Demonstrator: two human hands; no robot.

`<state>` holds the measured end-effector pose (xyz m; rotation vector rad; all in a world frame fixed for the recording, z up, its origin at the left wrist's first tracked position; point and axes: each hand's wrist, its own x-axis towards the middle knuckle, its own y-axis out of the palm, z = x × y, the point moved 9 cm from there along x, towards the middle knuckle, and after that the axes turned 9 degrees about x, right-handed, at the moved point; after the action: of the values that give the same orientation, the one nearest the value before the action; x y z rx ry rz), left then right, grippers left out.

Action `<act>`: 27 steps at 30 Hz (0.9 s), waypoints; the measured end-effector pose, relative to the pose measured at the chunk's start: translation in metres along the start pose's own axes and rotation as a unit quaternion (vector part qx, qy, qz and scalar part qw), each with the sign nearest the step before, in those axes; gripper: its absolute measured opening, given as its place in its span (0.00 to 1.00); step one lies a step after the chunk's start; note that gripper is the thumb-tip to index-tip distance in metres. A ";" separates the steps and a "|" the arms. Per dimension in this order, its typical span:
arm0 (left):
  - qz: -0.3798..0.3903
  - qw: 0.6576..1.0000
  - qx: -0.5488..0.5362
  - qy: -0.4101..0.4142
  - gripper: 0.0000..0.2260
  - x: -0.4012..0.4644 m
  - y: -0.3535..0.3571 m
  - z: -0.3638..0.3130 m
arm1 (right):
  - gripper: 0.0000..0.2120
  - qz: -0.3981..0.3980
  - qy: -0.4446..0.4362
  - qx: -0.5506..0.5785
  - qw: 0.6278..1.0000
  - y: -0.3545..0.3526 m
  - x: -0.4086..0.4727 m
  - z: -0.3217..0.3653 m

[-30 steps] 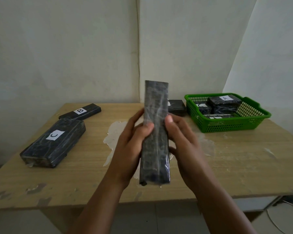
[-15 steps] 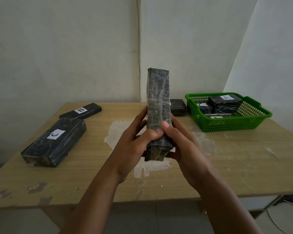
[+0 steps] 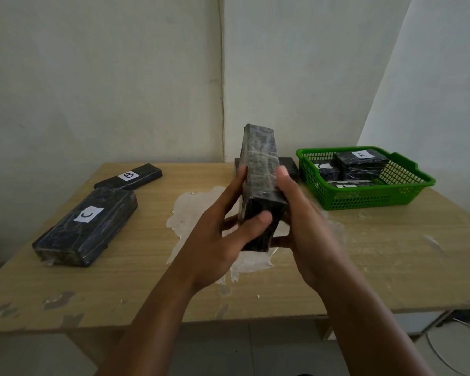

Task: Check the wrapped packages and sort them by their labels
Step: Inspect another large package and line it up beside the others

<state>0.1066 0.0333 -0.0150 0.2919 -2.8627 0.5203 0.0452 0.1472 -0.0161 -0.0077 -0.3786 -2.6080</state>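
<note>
Gripping the black wrapped package (image 3: 259, 169) upright between left hand (image 3: 223, 240) and right hand (image 3: 307, 226), fingers (image 3: 258, 221) curling round its lower end above the worktop (image 3: 377, 253).

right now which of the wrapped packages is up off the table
The package gripped between the left hand and right hand, tilted on end, no label showing. The C package and B package lie flat on the table.

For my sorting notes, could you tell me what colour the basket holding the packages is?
The basket is green, seen best in the head view.
</note>
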 end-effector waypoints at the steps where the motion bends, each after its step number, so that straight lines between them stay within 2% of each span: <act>1: -0.013 1.000 0.010 0.002 0.32 0.001 -0.001 -0.001 | 0.33 0.010 0.000 -0.007 1.000 0.003 -0.001 0.000; 3: -0.037 0.999 0.035 -0.003 0.30 0.004 -0.005 -0.001 | 0.37 0.033 -0.009 -0.028 0.999 0.009 -0.003 0.000; 6: -0.046 0.996 0.066 -0.032 0.31 0.006 -0.006 0.002 | 0.44 0.022 -0.044 -0.063 0.997 0.009 -0.005 -0.001; 13: -0.069 0.995 0.061 -0.047 0.26 0.005 -0.005 -0.001 | 0.37 -0.008 -0.110 -0.067 0.992 0.008 -0.004 -0.001; 18: -0.055 0.997 0.047 -0.041 0.29 0.005 -0.007 0.002 | 0.31 -0.010 -0.105 -0.043 0.993 0.007 -0.001 0.004; 21: -0.040 0.996 0.074 -0.010 0.30 0.003 -0.008 -0.005 | 0.23 -0.019 -0.104 -0.026 0.994 0.000 0.001 0.013; 23: -0.068 0.993 0.094 0.013 0.27 0.004 -0.013 -0.010 | 0.18 -0.010 -0.102 -0.033 0.994 0.000 -0.001 0.015; 27: -0.090 0.990 0.104 0.021 0.21 0.009 -0.017 -0.012 | 0.17 0.018 -0.109 -0.063 0.992 0.003 -0.005 0.011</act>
<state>0.1037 0.0211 0.0039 0.5618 -2.7085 0.7795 0.0501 0.1501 -0.0050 -0.3414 -0.2863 -2.5971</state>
